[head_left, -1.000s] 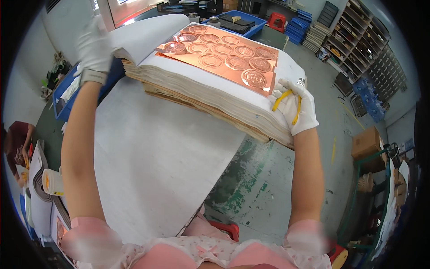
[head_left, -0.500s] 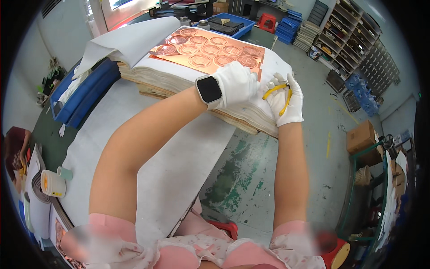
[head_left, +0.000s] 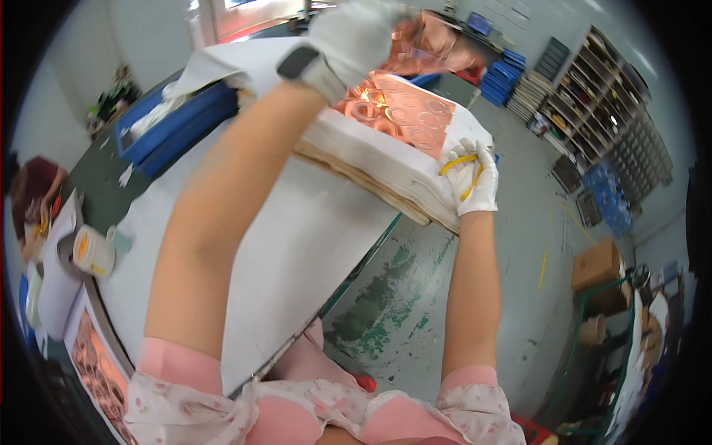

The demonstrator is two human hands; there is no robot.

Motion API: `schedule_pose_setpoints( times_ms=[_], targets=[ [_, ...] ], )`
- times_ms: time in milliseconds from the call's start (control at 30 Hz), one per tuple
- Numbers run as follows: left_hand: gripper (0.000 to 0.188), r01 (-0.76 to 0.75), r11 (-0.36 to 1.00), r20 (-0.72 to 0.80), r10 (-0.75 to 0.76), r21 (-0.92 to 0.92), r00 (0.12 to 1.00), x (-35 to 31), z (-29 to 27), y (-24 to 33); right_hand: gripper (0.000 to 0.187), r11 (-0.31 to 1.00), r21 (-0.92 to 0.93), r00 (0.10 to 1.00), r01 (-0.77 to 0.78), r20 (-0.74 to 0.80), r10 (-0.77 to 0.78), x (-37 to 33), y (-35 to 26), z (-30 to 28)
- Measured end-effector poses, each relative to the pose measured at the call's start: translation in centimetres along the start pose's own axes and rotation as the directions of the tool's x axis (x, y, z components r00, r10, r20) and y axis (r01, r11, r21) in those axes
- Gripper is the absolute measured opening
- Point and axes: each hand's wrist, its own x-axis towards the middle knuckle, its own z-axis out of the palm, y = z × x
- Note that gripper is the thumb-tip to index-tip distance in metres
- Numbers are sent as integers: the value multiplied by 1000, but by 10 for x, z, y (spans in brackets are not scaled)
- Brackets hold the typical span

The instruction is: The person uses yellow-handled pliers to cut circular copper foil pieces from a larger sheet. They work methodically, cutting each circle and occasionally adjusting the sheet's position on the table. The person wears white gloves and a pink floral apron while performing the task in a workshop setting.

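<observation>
My left hand [head_left: 352,41], in a white glove with a watch at the wrist, is raised over the far part of the stack and smeared by motion. A shiny copper sheet [head_left: 437,48] hangs from it, lifted and blurred; its fingertips are hard to make out. Beneath lies another copper sheet [head_left: 423,111] stamped with round ring shapes, on a thick stack of white paper [head_left: 371,152]. My right hand [head_left: 471,178], also gloved, is by the stack's right corner, curled around yellow-handled pliers [head_left: 468,191]; their jaws are hidden in the palm.
Blue bins [head_left: 174,126] stand left of the stack. A white tub [head_left: 93,252] and a pale green cup [head_left: 119,239] sit on the left, near another person [head_left: 37,189]. Shelving [head_left: 593,93] and blue trays [head_left: 504,78] stand at the far right, a cardboard box [head_left: 597,265] nearer.
My left hand has risen up and away to the left, lifting a copper sheet off the one below. My right hand stays near the corner with the pliers. The view has shifted slightly.
</observation>
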Motion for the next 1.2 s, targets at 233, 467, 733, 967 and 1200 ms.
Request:
schedule_pose_setpoints(
  times_ms=[233,467,733,967,1200],
  targets=[
    [17,273,949,-376,-313,-157,872,-26,-258,32,20,996,-75,973,-56,221,72,23,18,-2],
    [18,148,962,-192,-194,-228,962,-141,-333,52,30,977,-179,908,-120,378,181,2,13,44],
    [32,356,739,-23,-420,572,907,-109,-367,28,31,946,-257,818,-197,488,303,-89,55,134],
    [26,262,878,-224,-183,402,957,-152,-368,48,31,898,-350,721,-266,547,426,-208,73,95],
    [17,601,694,287,-715,397,637,-312,-385,217,14,407,-898,512,-167,274,814,-360,128,13]
  ],
)
